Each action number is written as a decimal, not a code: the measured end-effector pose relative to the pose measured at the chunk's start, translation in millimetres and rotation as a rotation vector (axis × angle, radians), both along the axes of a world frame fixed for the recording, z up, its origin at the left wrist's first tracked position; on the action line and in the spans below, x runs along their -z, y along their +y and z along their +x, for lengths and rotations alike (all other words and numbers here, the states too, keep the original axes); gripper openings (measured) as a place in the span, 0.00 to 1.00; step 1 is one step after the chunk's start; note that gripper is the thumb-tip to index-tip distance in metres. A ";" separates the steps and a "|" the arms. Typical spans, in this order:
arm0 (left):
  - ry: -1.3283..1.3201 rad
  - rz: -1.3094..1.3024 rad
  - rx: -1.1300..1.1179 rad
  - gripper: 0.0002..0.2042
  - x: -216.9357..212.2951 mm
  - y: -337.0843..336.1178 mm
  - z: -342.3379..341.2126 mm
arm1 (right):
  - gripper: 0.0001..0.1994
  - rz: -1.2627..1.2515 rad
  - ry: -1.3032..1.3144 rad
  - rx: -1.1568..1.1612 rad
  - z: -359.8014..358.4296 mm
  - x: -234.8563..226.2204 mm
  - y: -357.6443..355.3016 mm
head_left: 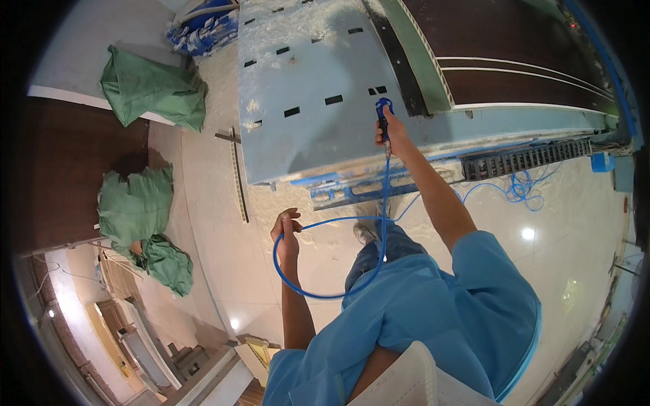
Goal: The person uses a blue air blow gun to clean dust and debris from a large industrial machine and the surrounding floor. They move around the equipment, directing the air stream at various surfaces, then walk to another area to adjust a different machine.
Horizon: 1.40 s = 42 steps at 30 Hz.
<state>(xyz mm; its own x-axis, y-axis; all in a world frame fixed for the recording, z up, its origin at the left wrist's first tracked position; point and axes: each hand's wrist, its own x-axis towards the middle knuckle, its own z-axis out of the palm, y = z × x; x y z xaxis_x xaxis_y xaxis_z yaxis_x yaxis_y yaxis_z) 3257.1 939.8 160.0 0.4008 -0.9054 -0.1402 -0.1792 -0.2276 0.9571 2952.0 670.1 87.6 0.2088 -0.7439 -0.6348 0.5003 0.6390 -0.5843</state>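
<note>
My right hand [397, 135] is closed around a blue air blow gun [383, 111] with a dark grip, held above the front of a light-blue machine bed [305, 135]. From the bottom of the gun's grip runs a blue air hose [386, 183], which drops toward my body and loops round to the left. My left hand [288, 229] has its fingers curled on this hose, away from the bed's front edge. Several dark rectangular slots pierce the bed. Pale dust or shavings lie thick on its far part and thinly elsewhere.
A dark brown panel [501, 34] lies beyond the bed's right side. More hose [521, 189] lies coiled on the dusty tiled floor at right. Green sacks [152, 91] stand at left. A long thin strip [238, 179] lies left of the bed. A slotted dark rail [528, 157] runs along the front.
</note>
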 end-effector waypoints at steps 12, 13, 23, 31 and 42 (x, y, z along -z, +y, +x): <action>-0.324 -0.215 0.211 0.17 46.8 -256.6 -6.0 | 0.29 -0.008 -0.122 0.509 -10.4 1.1 -196.7; -0.407 -0.226 0.225 0.16 59.3 -283.7 -8.9 | 0.29 0.007 -0.160 0.503 -8.2 4.1 -210.5; -0.838 -0.019 0.099 0.14 153.1 -380.8 -60.5 | 0.29 -0.086 -0.108 0.836 -21.6 1.6 -342.8; -0.847 0.050 0.109 0.14 141.7 -389.1 -61.0 | 0.28 -0.047 -0.243 0.645 -38.3 -11.2 -426.0; -0.858 0.142 0.140 0.15 140.7 -389.4 -60.0 | 0.31 -0.284 1.526 -0.050 -51.3 -60.8 -551.0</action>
<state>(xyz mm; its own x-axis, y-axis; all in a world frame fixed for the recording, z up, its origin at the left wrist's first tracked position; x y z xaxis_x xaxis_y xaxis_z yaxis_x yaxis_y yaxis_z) 3197.2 550.4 19.3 0.3061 -0.9510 0.0430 -0.8588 -0.2564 0.4435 2900.8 119.1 148.4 -0.4539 -0.8848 -0.1056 -0.6787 0.4201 -0.6024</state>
